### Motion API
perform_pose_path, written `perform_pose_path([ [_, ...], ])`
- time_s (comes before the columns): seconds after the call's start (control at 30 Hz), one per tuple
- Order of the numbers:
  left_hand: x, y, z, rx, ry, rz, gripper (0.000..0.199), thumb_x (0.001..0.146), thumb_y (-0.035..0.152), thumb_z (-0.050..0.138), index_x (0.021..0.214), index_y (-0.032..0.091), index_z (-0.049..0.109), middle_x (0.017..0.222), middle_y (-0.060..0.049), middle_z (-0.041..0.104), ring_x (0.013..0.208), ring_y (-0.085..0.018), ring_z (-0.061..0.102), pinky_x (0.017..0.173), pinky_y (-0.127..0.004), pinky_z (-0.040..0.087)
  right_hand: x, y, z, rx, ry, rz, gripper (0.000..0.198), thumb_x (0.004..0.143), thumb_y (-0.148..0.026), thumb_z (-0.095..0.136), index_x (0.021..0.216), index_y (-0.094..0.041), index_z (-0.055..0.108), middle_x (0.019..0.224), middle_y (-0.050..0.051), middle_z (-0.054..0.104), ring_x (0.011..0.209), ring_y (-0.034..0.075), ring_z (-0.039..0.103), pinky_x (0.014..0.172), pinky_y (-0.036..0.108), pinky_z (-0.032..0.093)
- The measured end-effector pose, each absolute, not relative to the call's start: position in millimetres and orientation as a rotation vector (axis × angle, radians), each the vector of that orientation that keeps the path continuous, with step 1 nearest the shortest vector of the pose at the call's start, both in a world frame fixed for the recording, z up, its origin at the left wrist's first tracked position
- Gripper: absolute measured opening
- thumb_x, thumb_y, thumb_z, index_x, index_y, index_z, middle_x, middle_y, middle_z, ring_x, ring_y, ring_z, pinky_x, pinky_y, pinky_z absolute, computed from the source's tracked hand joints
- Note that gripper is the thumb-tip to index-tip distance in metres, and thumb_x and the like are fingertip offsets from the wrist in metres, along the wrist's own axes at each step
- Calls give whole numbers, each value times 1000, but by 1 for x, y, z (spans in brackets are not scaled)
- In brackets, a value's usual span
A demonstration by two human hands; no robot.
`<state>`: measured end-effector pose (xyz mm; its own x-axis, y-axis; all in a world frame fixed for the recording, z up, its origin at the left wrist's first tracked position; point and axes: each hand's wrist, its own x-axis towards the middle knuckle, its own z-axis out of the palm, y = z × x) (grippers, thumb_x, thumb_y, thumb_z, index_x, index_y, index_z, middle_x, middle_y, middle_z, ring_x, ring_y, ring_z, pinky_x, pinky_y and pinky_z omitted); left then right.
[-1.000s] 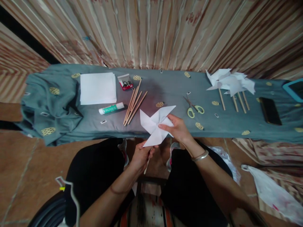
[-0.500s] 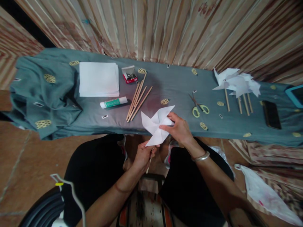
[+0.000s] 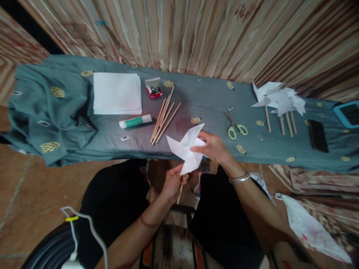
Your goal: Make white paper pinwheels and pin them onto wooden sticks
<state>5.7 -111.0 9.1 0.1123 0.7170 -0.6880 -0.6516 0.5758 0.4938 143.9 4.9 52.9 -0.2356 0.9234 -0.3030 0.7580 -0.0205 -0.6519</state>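
A white paper pinwheel (image 3: 185, 148) is held over the near edge of the cloth-covered table. My right hand (image 3: 214, 147) pinches it near its centre, thumb on the front and fingers on the blade behind. Below the blades, my left hand (image 3: 174, 181) is closed round the thin wooden stick (image 3: 180, 194), whose lower end pokes out under the fist. The stick's upper end is hidden behind the paper. Closest on the table lie several loose wooden sticks (image 3: 165, 118), just left of the pinwheel.
A paper stack (image 3: 117, 93), a glue stick (image 3: 135, 121) and an open red box (image 3: 154, 89) of small metal pieces sit to the left. Rightward are scissors (image 3: 235, 127), several pinwheels on sticks (image 3: 280, 98), a phone (image 3: 318, 136) and a blue-framed device (image 3: 347, 114).
The pinwheel has turned slightly, its lower blade swinging to the right. My right hand turns with it, and my left hand has shifted a little right and down.
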Motion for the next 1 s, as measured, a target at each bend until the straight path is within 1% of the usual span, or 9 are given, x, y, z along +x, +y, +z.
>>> perform_pose_path([
  [0.13, 7, -110, 11, 54, 1031, 1016, 38, 52, 33, 80, 81, 9, 76, 48, 6, 45, 44, -2, 27, 45, -20, 10, 146, 12, 53, -1728, -2108, 1115, 34, 65, -27, 80, 98, -23, 72, 94, 1, 78, 83, 23, 70, 70, 31, 47],
  [0.3, 7, -110, 12, 55, 1011, 1022, 47, 53, 38, 84, 89, 9, 76, 46, 7, 41, 43, -2, 23, 45, -21, 9, 148, 22, 54, -1677, -2212, 1171, 33, 66, -26, 78, 98, -22, 74, 94, 0, 77, 84, 22, 69, 72, 29, 46],
  [0.47, 5, -110, 10, 76, 953, 1022, 46, 56, 40, 84, 88, 8, 75, 46, 8, 40, 42, -1, 22, 45, -21, 8, 150, 32, 55, -1661, -2318, 1242, 28, 67, -30, 76, 93, -19, 73, 85, -1, 75, 74, 19, 65, 64, 26, 43],
  [0.63, 5, -109, 8, 38, 935, 1021, 48, 52, 40, 87, 86, 8, 75, 48, 7, 44, 41, 0, 22, 44, -21, 7, 151, 39, 55, -1654, -2408, 1246, 26, 67, -34, 75, 88, -18, 72, 75, -2, 70, 68, 16, 59, 58, 24, 36],
  [0.8, 5, -109, 8, 34, 940, 1016, 47, 52, 38, 87, 86, 8, 75, 50, 5, 46, 42, 0, 24, 44, -21, 8, 151, 46, 53, -1650, -2475, 1261, 22, 65, -37, 76, 73, -18, 67, 64, -4, 62, 60, 13, 51, 54, 24, 30],
  [0.9, 4, -109, 8, 53, 929, 1011, 48, 53, 39, 87, 87, 8, 75, 49, 6, 44, 42, 0, 24, 45, -21, 8, 152, 49, 52, -1629, -2466, 1298, 22, 65, -36, 77, 68, -19, 64, 61, -5, 58, 58, 12, 47, 53, 25, 28],
  [1.0, 3, -109, 7, 62, 919, 1002, 48, 54, 40, 87, 87, 8, 75, 50, 6, 45, 42, 0, 24, 45, -21, 8, 151, 50, 52, -1629, -2459, 1334, 22, 65, -35, 77, 67, -19, 64, 62, -5, 58, 58, 11, 46, 54, 25, 28],
])
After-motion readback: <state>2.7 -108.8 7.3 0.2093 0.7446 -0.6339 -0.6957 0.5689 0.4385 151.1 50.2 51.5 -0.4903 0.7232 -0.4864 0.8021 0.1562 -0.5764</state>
